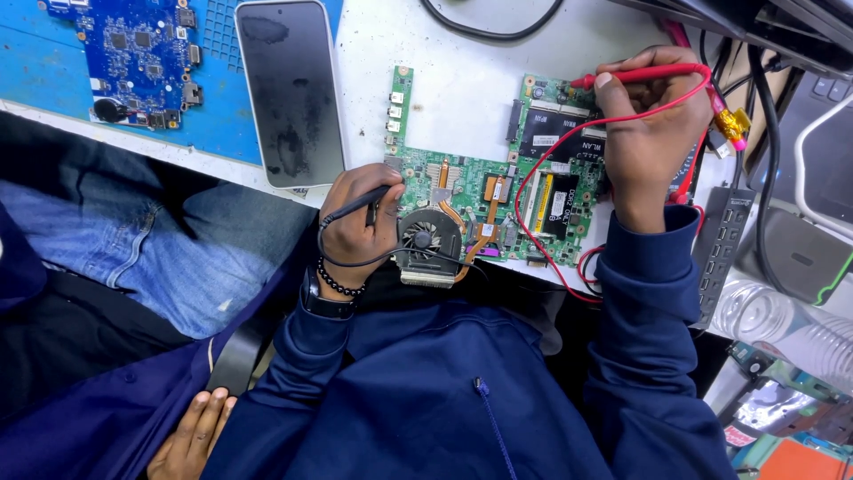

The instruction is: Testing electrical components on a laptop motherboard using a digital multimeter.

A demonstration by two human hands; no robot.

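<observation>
Bright, even overhead light; white bench top point(462, 80) close to washed out. Dull smeared glare on the dark phone screen point(290, 89). Soft short shadows under both hands. Centre sharp, board detail crisp. Slight wide-angle bending at the edges; lower right corner softer, mildly blurred.

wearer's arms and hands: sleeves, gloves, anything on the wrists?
Both arms are in dark blue long sleeves with ribbed cuffs, part of a zip-front top. The left hand is bare, with a black bead bracelet and a dark watch at the wrist. The right hand is bare, no gloves.
</observation>
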